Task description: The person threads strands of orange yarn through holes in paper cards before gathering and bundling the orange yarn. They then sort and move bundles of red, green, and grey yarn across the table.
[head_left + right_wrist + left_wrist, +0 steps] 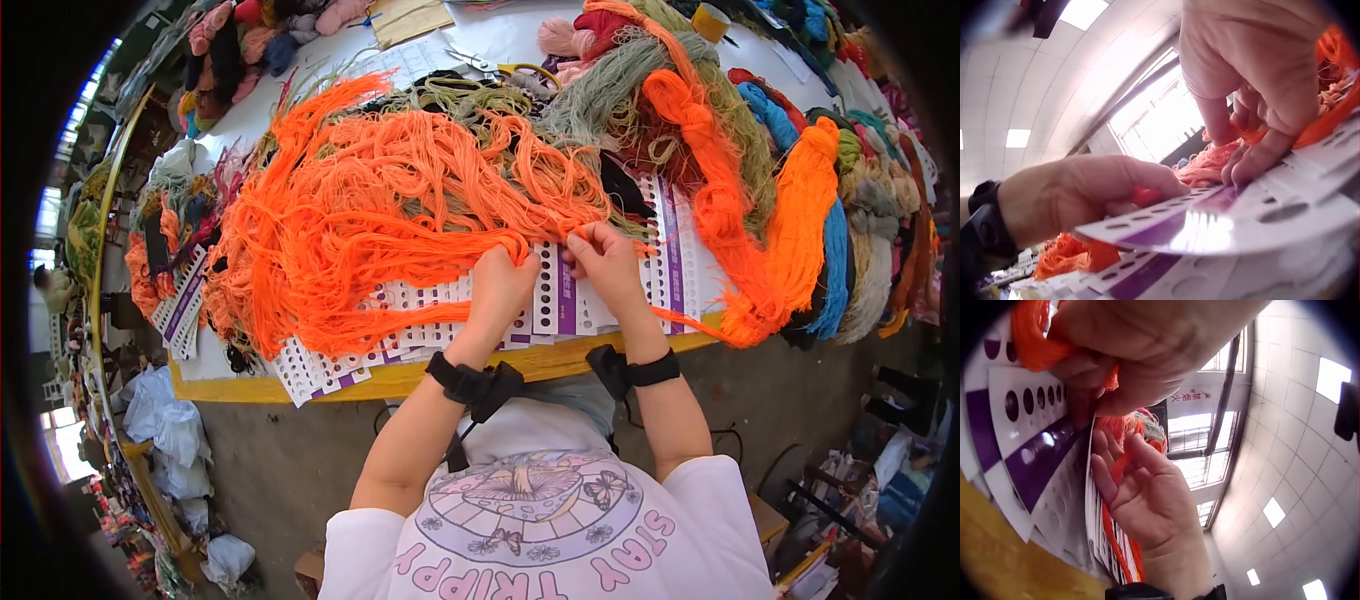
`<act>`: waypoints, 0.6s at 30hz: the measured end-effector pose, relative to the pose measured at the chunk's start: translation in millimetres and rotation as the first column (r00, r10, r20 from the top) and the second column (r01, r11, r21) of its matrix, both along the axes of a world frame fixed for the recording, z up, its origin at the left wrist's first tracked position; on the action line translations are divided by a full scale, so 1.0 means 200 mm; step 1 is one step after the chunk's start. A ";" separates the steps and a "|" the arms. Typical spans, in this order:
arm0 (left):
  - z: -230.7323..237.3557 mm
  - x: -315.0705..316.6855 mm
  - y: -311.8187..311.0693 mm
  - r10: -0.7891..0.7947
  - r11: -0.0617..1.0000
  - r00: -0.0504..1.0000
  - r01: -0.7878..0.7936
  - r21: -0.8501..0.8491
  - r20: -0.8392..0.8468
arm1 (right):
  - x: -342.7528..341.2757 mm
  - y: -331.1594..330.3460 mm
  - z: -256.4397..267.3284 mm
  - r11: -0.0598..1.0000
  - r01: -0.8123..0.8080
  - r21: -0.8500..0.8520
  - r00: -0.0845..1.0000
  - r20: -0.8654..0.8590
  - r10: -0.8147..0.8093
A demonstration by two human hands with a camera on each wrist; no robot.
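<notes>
While the left hand [503, 288] was curled closed round some bright orange thread [340, 245], the right hand [608, 265] sat just beside it, thumb and forefinger pinched shut on an orange strand, the other fingers loosely bent. That thread was basically sprawled over the left side of the table [470, 371], with the white punched cards [552, 295] with purple stripes peeking out under the hands, and a fat orange hank [800, 225] lay off to the right.

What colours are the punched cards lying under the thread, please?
White with a purple band; the head view shows the punched cards best.
</notes>
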State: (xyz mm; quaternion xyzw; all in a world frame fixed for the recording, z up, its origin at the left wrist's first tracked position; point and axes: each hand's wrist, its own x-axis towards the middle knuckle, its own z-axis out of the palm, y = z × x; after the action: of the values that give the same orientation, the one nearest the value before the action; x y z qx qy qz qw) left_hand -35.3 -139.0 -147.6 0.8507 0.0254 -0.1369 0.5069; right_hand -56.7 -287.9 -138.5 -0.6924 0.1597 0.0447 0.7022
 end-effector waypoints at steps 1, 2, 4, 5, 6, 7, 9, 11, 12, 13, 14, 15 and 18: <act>-0.02 0.01 0.01 -0.002 0.995 1.000 0.000 -0.101 -0.016 | 0.00 0.01 0.00 0.991 -0.013 -0.131 0.999 0.046 0.019; -0.04 0.02 0.02 0.012 0.970 0.985 -0.053 -0.237 -0.170 | -0.01 0.02 0.00 0.965 -0.017 -0.261 0.995 0.089 0.042; 0.05 0.03 0.01 -0.034 0.862 0.886 -0.208 -0.463 -0.462 | -0.03 0.04 0.01 0.863 -0.001 -0.506 0.982 0.163 0.096; 0.02 0.04 0.01 -0.070 0.839 0.868 -0.215 -0.500 -0.492 | -0.03 0.04 0.00 0.869 0.021 -0.494 0.983 0.167 0.071; 0.02 0.05 0.00 -0.086 0.841 0.864 -0.203 -0.501 -0.495 | -0.02 0.04 0.01 0.846 0.019 -0.533 0.977 0.190 0.098; 0.03 0.05 0.00 -0.100 0.844 0.861 -0.192 -0.502 -0.498 | -0.02 0.04 0.01 0.821 0.017 -0.571 0.969 0.210 0.126; 0.03 0.05 -0.01 -0.104 0.852 0.855 -0.187 -0.490 -0.507 | -0.02 0.03 0.01 0.814 -0.013 -0.581 0.963 0.212 0.166; 0.03 0.05 -0.01 -0.080 0.862 0.853 -0.201 -0.466 -0.515 | -0.01 0.01 0.00 0.848 -0.070 -0.526 0.964 0.182 0.192; 0.03 0.05 -0.02 -0.048 0.893 0.882 -0.173 -0.417 -0.469 | -0.01 0.01 0.00 0.853 -0.078 -0.515 0.959 0.195 0.205; 0.03 0.04 -0.03 -0.021 0.920 0.907 -0.147 -0.364 -0.420 | -0.01 0.00 0.00 0.859 -0.086 -0.505 0.954 0.208 0.217; 0.03 0.04 -0.04 0.001 0.943 0.930 -0.124 -0.309 -0.369 | -0.02 0.00 0.00 0.863 -0.093 -0.496 0.948 0.220 0.228; 0.02 0.03 -0.04 0.004 0.973 0.967 -0.062 -0.221 -0.255 | -0.02 0.00 0.00 0.866 -0.087 -0.493 0.954 0.208 0.215; -0.01 0.03 -0.02 -0.014 0.999 1.000 0.014 -0.052 0.007 | -0.03 0.02 -0.01 0.870 -0.060 -0.490 0.964 0.197 0.178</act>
State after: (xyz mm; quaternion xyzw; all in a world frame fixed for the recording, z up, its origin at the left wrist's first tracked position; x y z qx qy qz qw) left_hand -29.1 -142.6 -150.4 0.8377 0.0144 -0.1384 0.5282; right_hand -61.9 -284.0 -139.5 -0.8536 0.0381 -0.0353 0.5184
